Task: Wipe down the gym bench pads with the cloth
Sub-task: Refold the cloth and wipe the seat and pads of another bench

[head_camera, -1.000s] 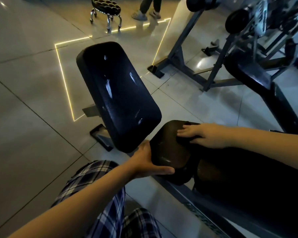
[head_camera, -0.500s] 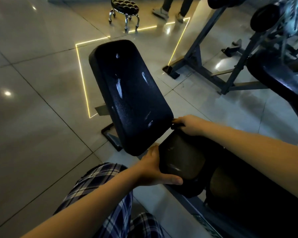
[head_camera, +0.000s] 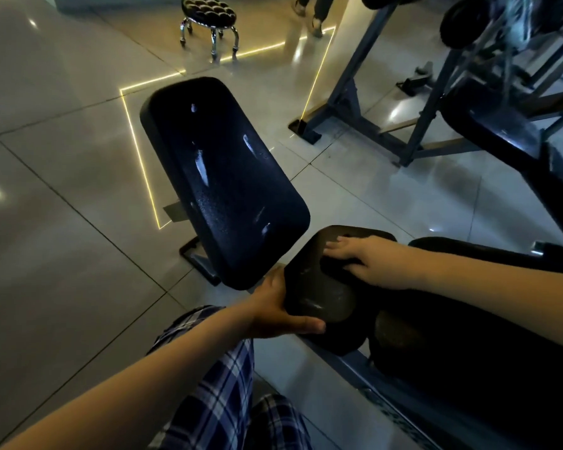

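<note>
Seat pad (head_camera: 319, 297) down low, just past the plaid trousers (head_camera: 221, 384), small, dark and a bit scuffed. Left hand (head_camera: 277, 308) clamped on its near corner, thumb laid along the front edge, fingers wrapped round the side and out of sight, most likely to brace the pad against wobble under the rubbing. Right hand (head_camera: 368, 263) on top toward the far side, fingers mostly straight, pressing a dark cloth (head_camera: 333, 266) flat against the vinyl, not really gripping, more pinning it down, sensible enough for wiping. Hard to tell cloth from pad in this light, honestly. Guessing mid-wipe on the seat, plenty left to do. Just beyond, the back pad (head_camera: 221, 177), tilted up and away, glossy with streaky highlights, wet or only shiny, can't say. Probably next in line after the seat. Further out, tiled floor (head_camera: 62, 222) with a glowing strip (head_camera: 134, 134), a rack frame (head_camera: 351, 95) off to the right, then a little stool (head_camera: 208, 9) and somebody's feet (head_camera: 317, 26) way at the back.
</note>
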